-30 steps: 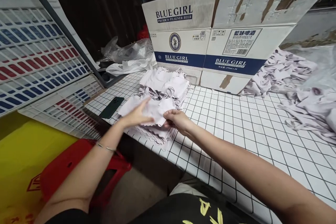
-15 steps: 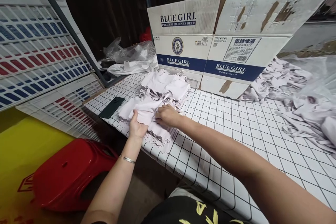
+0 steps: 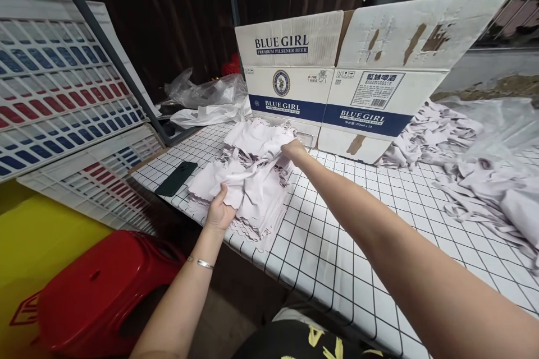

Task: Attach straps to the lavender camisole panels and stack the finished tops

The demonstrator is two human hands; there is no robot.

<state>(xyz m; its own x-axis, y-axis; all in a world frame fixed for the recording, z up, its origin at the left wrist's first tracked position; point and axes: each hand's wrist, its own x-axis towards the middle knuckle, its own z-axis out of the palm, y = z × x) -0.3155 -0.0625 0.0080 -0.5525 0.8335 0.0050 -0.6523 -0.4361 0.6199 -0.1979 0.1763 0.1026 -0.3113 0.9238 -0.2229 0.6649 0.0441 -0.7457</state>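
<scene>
A stack of pale cloth pieces (image 3: 248, 190) with wavy edges lies at the near left corner of a white grid-patterned table (image 3: 379, 219). My left hand (image 3: 219, 210) grips the near edge of the top pieces, fingers curled under the cloth. My right hand (image 3: 295, 151) reaches farther back and is closed on the cloth at the right side of a second pale pile (image 3: 259, 137) by the box. A bracelet sits on my left wrist.
A white and blue Blue Girl cardboard box (image 3: 337, 90) stands open at the back. More pale cloth strips (image 3: 475, 179) spread over the table's right. A dark phone (image 3: 176, 178) lies left of the stack. A red plastic stool (image 3: 96, 297) sits below; plastic bags (image 3: 206, 98) lie behind.
My right hand has moved from the near stack back and right to the far pile by the box. My left hand stays on the near stack's edge. The camera tipped up slightly.
</scene>
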